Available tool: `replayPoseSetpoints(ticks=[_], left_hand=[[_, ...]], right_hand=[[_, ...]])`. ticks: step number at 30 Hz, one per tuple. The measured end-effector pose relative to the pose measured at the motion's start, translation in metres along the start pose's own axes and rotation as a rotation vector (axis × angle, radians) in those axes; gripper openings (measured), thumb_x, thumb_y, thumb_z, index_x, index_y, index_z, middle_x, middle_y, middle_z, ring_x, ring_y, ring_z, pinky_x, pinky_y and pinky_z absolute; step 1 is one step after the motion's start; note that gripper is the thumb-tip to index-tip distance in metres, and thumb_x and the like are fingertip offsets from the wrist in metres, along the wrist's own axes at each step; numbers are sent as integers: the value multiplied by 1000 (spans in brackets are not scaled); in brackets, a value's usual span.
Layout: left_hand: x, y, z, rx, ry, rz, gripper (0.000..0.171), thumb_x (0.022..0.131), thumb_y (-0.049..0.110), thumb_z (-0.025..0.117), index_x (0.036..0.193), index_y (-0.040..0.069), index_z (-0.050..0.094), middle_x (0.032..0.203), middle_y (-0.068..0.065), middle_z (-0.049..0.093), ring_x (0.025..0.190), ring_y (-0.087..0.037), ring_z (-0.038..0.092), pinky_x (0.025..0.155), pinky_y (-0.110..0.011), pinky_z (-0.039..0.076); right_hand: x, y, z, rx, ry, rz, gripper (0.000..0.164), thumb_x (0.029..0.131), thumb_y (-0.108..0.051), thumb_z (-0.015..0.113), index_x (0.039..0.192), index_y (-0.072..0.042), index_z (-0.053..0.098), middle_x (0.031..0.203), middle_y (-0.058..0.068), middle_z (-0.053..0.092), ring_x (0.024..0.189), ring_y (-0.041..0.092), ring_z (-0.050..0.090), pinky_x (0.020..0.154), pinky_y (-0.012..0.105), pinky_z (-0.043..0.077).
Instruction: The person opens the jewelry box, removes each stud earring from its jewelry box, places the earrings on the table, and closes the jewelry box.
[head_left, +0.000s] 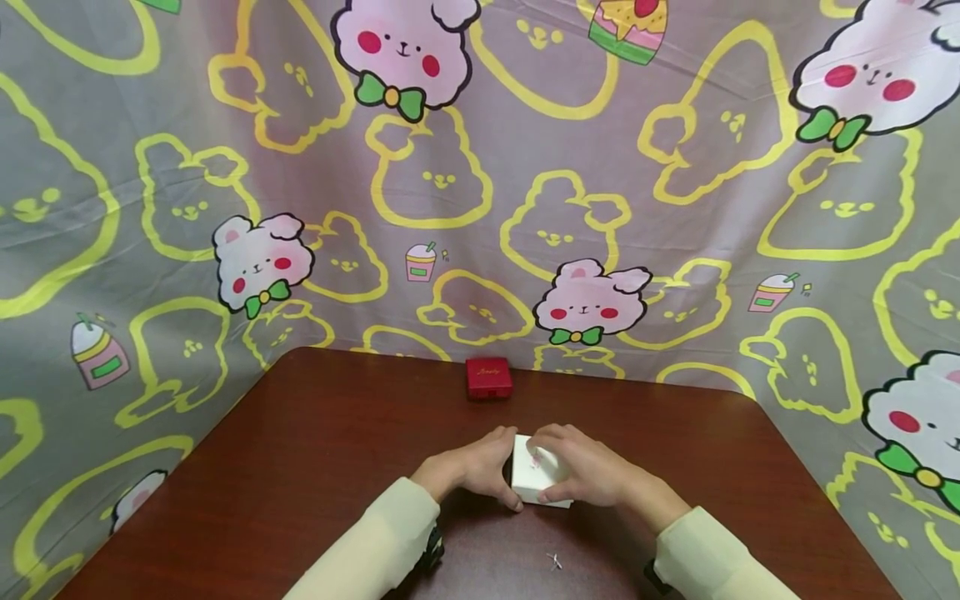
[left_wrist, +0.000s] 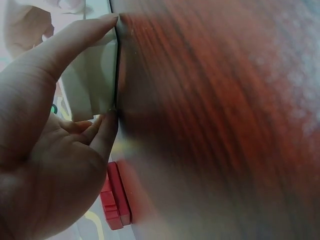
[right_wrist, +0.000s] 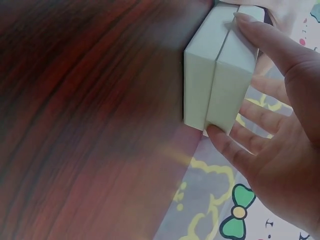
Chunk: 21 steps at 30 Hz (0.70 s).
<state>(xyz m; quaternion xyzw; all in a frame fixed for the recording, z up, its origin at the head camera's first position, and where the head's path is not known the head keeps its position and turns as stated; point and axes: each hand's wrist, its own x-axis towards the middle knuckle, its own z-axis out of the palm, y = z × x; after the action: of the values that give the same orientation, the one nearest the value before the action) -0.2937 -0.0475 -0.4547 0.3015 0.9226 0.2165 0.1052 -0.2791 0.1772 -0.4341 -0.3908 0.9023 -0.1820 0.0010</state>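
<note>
A small white lidded box (head_left: 527,477) sits on the brown table between both hands, a faint pink mark on its top. From the left, my left hand (head_left: 483,467) holds the box low, thumb at the near side and fingers at the far side. On the right, my right hand (head_left: 592,468) grips the lid (right_wrist: 234,75) between thumb and fingers. A thin seam runs between lid and base (right_wrist: 200,85) in the right wrist view. Nearer the front lies a tiny silvery piece (head_left: 554,562), too small to make out.
A red box (head_left: 489,379) with gold lettering stands at the table's back edge, beyond the hands. Behind and beside the brown table (head_left: 337,450) hangs a grey cloth (head_left: 465,250) printed with cartoon rabbits.
</note>
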Motion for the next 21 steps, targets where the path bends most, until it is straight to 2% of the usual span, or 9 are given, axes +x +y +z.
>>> replayPoseSetpoints(ticks=[7,14,21], left_hand=[[1,1,1,37,5,17,109,67,37,96,148,-5,37,138,-15,50,128,-23,51,109,-31,41],[0,-1,-2,14,2,57,85,67,37,96,131,7,48,115,0,51,107,-10,51,97,-25,45],[0,-1,-5,5,-19,64,80,72,42,92,129,9,48,117,1,50,108,-10,49,97,-25,44]], right_hand=[[0,0,2,-2,-16,4,67,78,-37,87,134,-9,62,134,6,58,118,24,52,86,34,49],[-1,-2,5,-11,-23,0,67,79,-36,87,135,-10,60,135,6,56,117,24,51,83,35,48],[-3,-3,7,-34,-25,2,65,83,-35,85,137,-11,56,140,7,52,122,27,49,80,38,50]])
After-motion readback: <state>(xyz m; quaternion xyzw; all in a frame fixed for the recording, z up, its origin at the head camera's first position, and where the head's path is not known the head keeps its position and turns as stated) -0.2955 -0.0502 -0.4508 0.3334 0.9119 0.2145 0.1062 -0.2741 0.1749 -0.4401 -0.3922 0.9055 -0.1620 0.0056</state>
